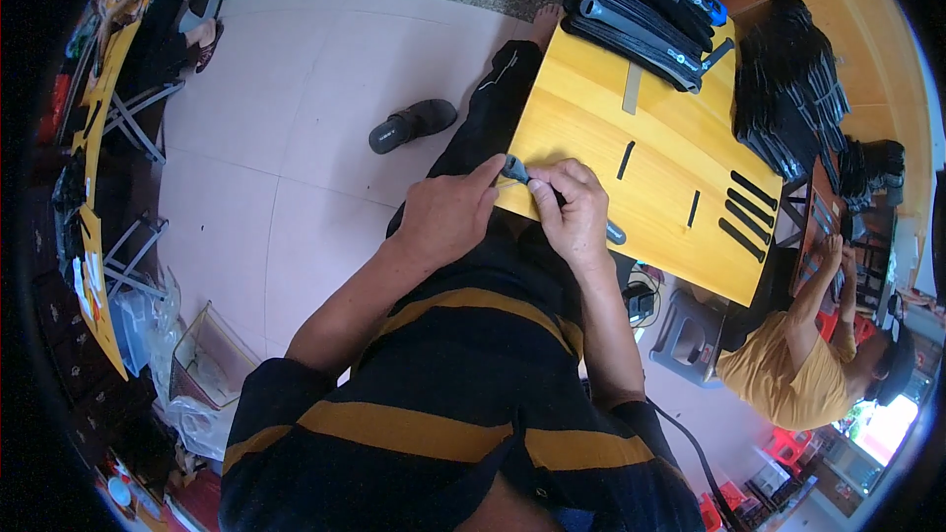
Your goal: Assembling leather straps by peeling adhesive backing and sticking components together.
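At the near left corner of the yellow table, both hands meet at a dark grey handle-like piece (514, 169) with a hollow-looking end. My left hand (448, 217) has its index finger against that end, with the other fingers curled in. My right hand (574, 207) pinches the piece between thumb and fingers, and its palm hides part of it. A grey rounded end (616, 233) shows beside my right hand; whether it belongs to the same piece I cannot tell. Near my right hand, a short black strip (626, 160) lies on the table.
The yellow table (572, 89) bears a stack of black folded goods (641, 30), a flat grey strip (631, 89), another black strip (694, 209) and several black strips in a row (746, 212). A person in a yellow shirt (788, 374) works at the right. A black slipper (414, 125) lies on the floor.
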`<state>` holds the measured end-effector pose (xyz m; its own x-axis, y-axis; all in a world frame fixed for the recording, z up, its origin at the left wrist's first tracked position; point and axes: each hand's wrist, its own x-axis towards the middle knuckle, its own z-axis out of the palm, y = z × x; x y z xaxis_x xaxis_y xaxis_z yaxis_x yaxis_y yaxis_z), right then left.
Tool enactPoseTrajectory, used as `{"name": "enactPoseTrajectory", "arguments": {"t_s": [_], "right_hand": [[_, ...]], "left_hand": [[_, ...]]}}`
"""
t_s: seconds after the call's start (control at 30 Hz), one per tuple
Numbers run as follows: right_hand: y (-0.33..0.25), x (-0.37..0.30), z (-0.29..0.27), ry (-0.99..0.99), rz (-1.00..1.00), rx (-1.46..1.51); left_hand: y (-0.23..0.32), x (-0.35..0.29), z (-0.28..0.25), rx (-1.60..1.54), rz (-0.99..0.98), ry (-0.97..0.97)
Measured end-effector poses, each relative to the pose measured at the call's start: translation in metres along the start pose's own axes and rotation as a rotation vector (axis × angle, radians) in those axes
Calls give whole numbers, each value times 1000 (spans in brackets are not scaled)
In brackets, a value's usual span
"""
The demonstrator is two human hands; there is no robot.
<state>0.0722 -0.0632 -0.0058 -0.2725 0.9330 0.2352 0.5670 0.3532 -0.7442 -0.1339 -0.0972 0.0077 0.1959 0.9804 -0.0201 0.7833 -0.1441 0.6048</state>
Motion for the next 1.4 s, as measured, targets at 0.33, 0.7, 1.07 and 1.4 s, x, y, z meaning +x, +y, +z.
{"name": "enactPoseTrajectory", "arguments": {"t_s": [0.33, 0.7, 1.07, 1.4], "right_hand": [[3, 0, 0, 13, -55, -26], [2, -1, 2, 25, -64, -39], [-1, 1, 0, 5, -81, -37], [-2, -8, 7, 45, -104, -100]], "left_hand": [[-1, 1, 2, 2, -35, -14], [3, 2, 6, 64, -80, -69], [-9, 2, 11, 184, 43, -19], [-14, -7, 27, 51, -55, 3]]}}
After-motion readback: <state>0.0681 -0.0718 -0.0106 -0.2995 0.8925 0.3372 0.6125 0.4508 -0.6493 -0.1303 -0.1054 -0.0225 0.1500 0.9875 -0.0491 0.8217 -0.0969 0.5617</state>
